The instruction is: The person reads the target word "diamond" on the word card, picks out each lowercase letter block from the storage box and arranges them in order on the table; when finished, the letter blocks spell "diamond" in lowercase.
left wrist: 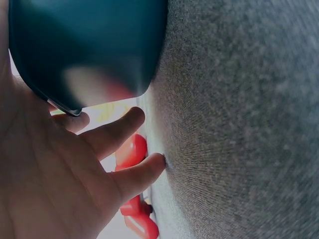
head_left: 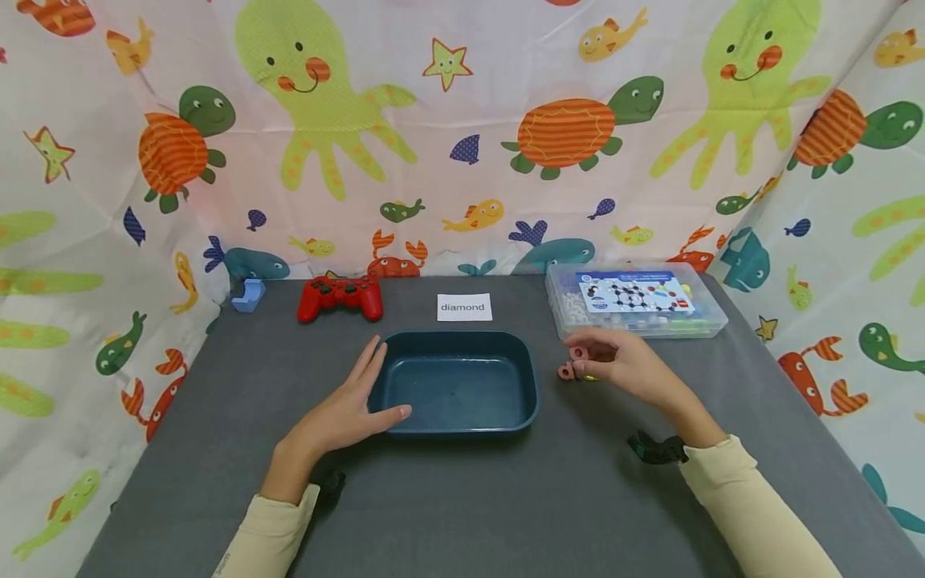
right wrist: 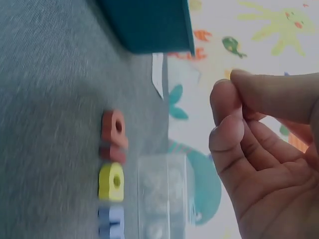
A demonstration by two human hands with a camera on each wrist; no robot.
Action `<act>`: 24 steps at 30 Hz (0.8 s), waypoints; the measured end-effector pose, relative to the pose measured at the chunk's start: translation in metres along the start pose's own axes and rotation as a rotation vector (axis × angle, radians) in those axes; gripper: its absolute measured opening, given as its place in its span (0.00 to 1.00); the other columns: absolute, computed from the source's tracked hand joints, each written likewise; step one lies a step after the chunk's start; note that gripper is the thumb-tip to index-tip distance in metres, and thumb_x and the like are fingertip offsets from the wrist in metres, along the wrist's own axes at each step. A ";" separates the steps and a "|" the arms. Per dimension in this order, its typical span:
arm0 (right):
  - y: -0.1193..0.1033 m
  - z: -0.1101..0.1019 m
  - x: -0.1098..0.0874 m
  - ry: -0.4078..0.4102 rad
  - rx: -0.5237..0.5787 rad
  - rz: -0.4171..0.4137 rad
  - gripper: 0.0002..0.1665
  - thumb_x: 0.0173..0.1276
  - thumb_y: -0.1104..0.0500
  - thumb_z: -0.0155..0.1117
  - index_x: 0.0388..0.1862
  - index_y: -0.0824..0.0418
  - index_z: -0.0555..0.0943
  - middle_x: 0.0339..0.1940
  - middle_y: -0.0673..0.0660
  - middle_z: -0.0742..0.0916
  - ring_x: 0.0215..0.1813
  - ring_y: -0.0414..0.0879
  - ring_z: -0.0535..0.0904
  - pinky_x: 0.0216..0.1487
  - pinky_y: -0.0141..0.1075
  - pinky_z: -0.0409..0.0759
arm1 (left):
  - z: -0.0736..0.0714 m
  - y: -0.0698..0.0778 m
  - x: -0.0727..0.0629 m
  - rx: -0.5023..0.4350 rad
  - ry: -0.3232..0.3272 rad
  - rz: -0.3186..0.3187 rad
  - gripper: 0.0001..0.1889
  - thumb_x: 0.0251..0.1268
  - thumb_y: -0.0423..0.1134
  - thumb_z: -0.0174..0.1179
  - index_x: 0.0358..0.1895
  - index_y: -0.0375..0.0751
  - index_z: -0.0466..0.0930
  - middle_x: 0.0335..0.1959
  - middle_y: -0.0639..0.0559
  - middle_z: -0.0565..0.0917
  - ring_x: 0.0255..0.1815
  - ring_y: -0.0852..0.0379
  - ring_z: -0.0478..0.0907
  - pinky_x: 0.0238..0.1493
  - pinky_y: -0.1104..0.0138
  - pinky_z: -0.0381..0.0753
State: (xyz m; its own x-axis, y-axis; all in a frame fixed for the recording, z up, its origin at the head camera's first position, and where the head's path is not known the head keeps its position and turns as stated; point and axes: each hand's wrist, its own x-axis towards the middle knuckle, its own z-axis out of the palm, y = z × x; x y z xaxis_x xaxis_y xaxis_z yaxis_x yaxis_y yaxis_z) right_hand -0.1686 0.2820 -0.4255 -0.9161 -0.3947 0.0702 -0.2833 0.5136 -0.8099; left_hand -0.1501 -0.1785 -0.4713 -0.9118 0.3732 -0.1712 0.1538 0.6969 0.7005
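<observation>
In the head view a dark teal plastic bin [head_left: 455,433] stands upright on the grey table. My left hand [head_left: 352,409] rests against its left side, fingers fairly straight along the outside and thumb over the front rim. The left wrist view shows my left hand [left wrist: 55,174] spread beside the bin's corner [left wrist: 89,64]. My right hand [head_left: 614,365] hovers close over small letter-shaped blocks [head_left: 566,372]. In the right wrist view the thumb and fingers of my right hand [right wrist: 259,134] curl together with nothing seen between them. A pink block [right wrist: 113,128], a yellow block [right wrist: 110,181] and a blue block [right wrist: 110,221] lie on the table.
A card reading "diamond" [head_left: 464,307] lies behind the bin. A red game controller [head_left: 340,297] sits at back left, near a light blue block-like object [head_left: 249,295]. The clear plastic case [head_left: 636,301] with a printed label stands at back right. A patterned curtain [head_left: 448,177] borders the table.
</observation>
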 end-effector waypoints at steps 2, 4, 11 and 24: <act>0.003 -0.007 -0.006 0.020 -0.027 0.008 0.18 0.78 0.64 0.69 0.64 0.63 0.85 0.50 0.62 0.88 0.47 0.53 0.83 0.49 0.33 0.84 | 0.000 0.000 -0.001 0.004 -0.002 0.003 0.62 0.68 0.67 0.67 0.90 0.51 0.33 0.90 0.53 0.30 0.87 0.36 0.43 0.73 0.30 0.62; 0.006 -0.013 -0.011 0.038 -0.032 0.032 0.18 0.78 0.64 0.68 0.65 0.62 0.84 0.49 0.63 0.87 0.47 0.52 0.82 0.48 0.32 0.84 | -0.001 0.000 -0.002 0.004 -0.004 0.002 0.62 0.68 0.68 0.66 0.90 0.50 0.33 0.90 0.52 0.30 0.87 0.36 0.43 0.73 0.29 0.61; 0.022 -0.035 -0.027 0.110 -0.059 0.016 0.21 0.82 0.65 0.63 0.69 0.68 0.81 0.54 0.66 0.88 0.48 0.49 0.84 0.48 0.27 0.83 | -0.004 0.002 -0.002 0.013 0.005 0.012 0.61 0.69 0.67 0.65 0.90 0.49 0.33 0.90 0.49 0.31 0.86 0.34 0.44 0.72 0.28 0.62; 0.055 -0.063 -0.057 0.323 -0.261 0.089 0.16 0.81 0.62 0.66 0.62 0.69 0.82 0.48 0.66 0.91 0.42 0.35 0.86 0.41 0.22 0.80 | -0.001 0.002 -0.001 0.017 0.005 0.012 0.61 0.68 0.68 0.66 0.90 0.50 0.35 0.90 0.53 0.31 0.87 0.36 0.44 0.72 0.29 0.62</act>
State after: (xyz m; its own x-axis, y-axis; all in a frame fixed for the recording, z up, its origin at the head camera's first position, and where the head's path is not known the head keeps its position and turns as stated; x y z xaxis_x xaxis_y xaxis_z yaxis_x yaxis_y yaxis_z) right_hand -0.1494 0.3807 -0.4371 -0.9704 -0.1024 0.2189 -0.2232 0.7268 -0.6496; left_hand -0.1497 -0.1786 -0.4690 -0.9118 0.3786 -0.1593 0.1710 0.7025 0.6909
